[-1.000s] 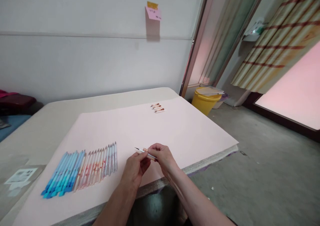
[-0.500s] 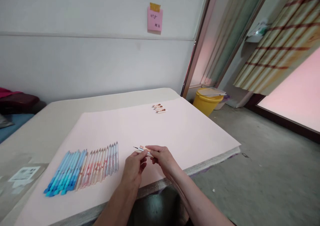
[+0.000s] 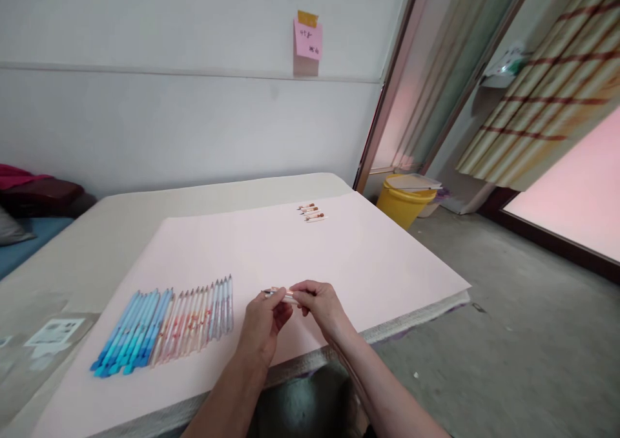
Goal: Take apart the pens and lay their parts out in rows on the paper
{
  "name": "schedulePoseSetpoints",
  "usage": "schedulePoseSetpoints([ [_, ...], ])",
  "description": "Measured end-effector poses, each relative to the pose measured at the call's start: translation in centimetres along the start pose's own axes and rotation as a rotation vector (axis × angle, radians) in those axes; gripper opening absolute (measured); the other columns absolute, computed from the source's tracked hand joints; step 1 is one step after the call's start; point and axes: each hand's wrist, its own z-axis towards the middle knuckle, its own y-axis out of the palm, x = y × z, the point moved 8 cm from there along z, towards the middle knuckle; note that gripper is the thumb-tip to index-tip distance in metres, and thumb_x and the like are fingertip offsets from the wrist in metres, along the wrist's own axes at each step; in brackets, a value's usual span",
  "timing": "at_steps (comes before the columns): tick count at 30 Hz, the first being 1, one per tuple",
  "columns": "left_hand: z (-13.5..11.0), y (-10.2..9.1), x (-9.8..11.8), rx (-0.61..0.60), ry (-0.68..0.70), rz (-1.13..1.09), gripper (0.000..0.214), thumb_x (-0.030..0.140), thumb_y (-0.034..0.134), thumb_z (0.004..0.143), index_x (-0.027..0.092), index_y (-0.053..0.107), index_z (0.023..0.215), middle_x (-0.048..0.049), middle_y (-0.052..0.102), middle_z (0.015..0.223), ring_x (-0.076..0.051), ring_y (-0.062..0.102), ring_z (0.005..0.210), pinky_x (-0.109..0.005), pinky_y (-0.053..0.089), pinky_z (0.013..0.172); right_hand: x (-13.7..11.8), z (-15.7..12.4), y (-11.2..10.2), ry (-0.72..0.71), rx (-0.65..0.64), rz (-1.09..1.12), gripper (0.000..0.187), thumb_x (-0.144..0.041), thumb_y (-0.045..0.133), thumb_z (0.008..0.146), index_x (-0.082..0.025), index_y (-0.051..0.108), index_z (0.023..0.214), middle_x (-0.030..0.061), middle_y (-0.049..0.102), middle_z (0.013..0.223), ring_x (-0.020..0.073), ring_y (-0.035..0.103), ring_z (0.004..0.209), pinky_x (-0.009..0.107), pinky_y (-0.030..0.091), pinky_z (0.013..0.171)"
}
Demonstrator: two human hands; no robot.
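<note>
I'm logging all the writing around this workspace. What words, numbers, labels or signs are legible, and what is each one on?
"45", then a mark that may be "g": pink note on the wall; the line below is too blurred to read.
White label at the left: printed, too small to read.
Row of pens: no legible text.
</note>
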Motion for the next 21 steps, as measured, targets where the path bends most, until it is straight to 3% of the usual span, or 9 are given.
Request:
schedulePoseSetpoints([
  [5, 0.0, 0.0, 0.2, 0.035, 0.052, -0.063, 0.012, 0.016, 0.070, 0.067, 0.013, 0.062, 0.075, -0.0032, 0.060, 0.075, -0.008, 0.057, 0.060, -0.020, 0.051, 0.057, 1.2, -0.7, -0.1, 0.182, 0.075, 0.343, 0.023, -0.022, 0.073, 0.059, -0.013, 0.065, 0.079, 0.0011, 0.061, 0.067, 0.0091, 0.056, 0.055, 0.022, 0.045, 0.055],
  [9, -0.2, 0.1, -0.4, 0.088, 0.065, -0.070, 0.012, 0.015, 0.070, 0.067, 0.012, 0.063, 0.076, -0.0033, 0.060, 0.078, -0.007, 0.057, 0.063, -0.018, 0.050, 0.059, 1.9, -0.9, -0.3, 0.203, 0.167, 0.512, 0.027, -0.017, 0.077, 0.052, -0.014, 0.062, 0.075, 0.0005, 0.060, 0.071, 0.0094, 0.058, 0.061, 0.022, 0.049, 0.062],
  [13, -0.3, 0.2, -1.1, 0.127, 0.054, -0.055, 0.016, 0.017, 0.071, 0.065, 0.012, 0.063, 0.078, -0.0024, 0.060, 0.077, -0.006, 0.056, 0.062, -0.017, 0.048, 0.057, 2.2, -0.9, -0.8, 0.159, 0.240, 0.504, 0.025, -0.017, 0.076, 0.051, -0.014, 0.061, 0.071, -0.0004, 0.058, 0.065, 0.0099, 0.057, 0.059, 0.021, 0.049, 0.057],
  [16, -0.2, 0.9, -1.4, 0.079, 0.001, -0.084, 0.018, 0.019, 0.072, 0.065, 0.013, 0.063, 0.079, -0.0018, 0.060, 0.076, -0.006, 0.057, 0.061, -0.017, 0.048, 0.056, 2.4, -0.5, -1.4, 0.123, 0.256, 0.433, 0.023, -0.018, 0.076, 0.051, -0.013, 0.061, 0.068, -0.0007, 0.056, 0.062, 0.0099, 0.056, 0.057, 0.021, 0.049, 0.055],
  [21, -0.5, 1.7, -1.3, 0.006, -0.115, -0.038, 0.026, 0.019, 0.071, 0.066, 0.012, 0.062, 0.089, -0.0056, 0.063, 0.080, -0.009, 0.059, 0.063, -0.019, 0.050, 0.056, 2.4, 2.1, -4.7, 0.091, 0.303, 0.314, 0.020, -0.019, 0.074, 0.051, -0.013, 0.061, 0.066, -0.0009, 0.056, 0.063, 0.0082, 0.054, 0.056, 0.021, 0.049, 0.056],
])
